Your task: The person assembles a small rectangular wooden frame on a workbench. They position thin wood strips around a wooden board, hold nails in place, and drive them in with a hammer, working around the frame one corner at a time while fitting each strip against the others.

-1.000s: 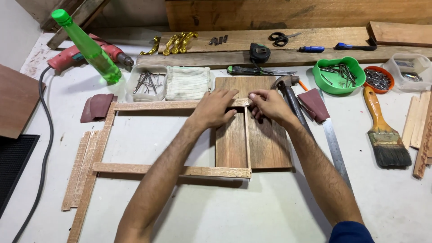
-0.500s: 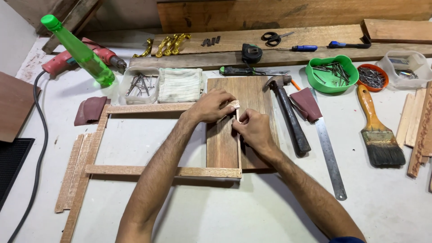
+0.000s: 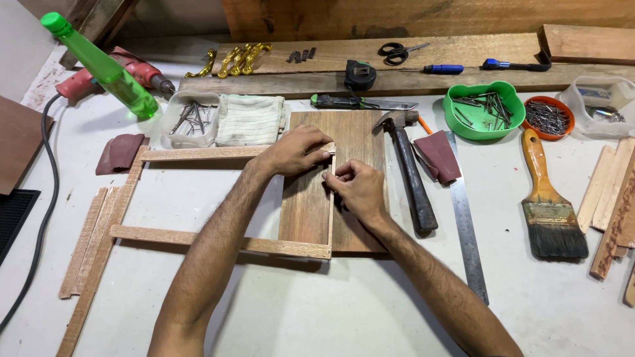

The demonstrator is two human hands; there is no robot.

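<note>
A thin-slat wooden frame lies partly over a brown wooden board (image 3: 360, 135). Its top slat (image 3: 198, 154) and bottom slat (image 3: 198, 238) run left to right, and a narrow upright slat (image 3: 330, 228) joins them on the board. My left hand (image 3: 294, 151) presses down on the top right corner where the top slat meets the upright one. Just below it, my right hand (image 3: 358, 190) pinches the upright slat with its fingertips. Whether anything small sits between those fingers is hidden.
A hammer (image 3: 411, 178), a steel ruler (image 3: 467, 231) and a paintbrush (image 3: 549, 208) lie to the right. Behind are a green bowl of nails (image 3: 456, 109), a clear nail tray (image 3: 192, 119), a folded cloth (image 3: 250, 120), a green bottle (image 3: 106, 66) and a red drill (image 3: 129, 66). Loose slats (image 3: 86, 244) lie left.
My right hand has come down from the top corner onto the upright slat. The left hand stays pressed on the corner. The view has shifted slightly.
</note>
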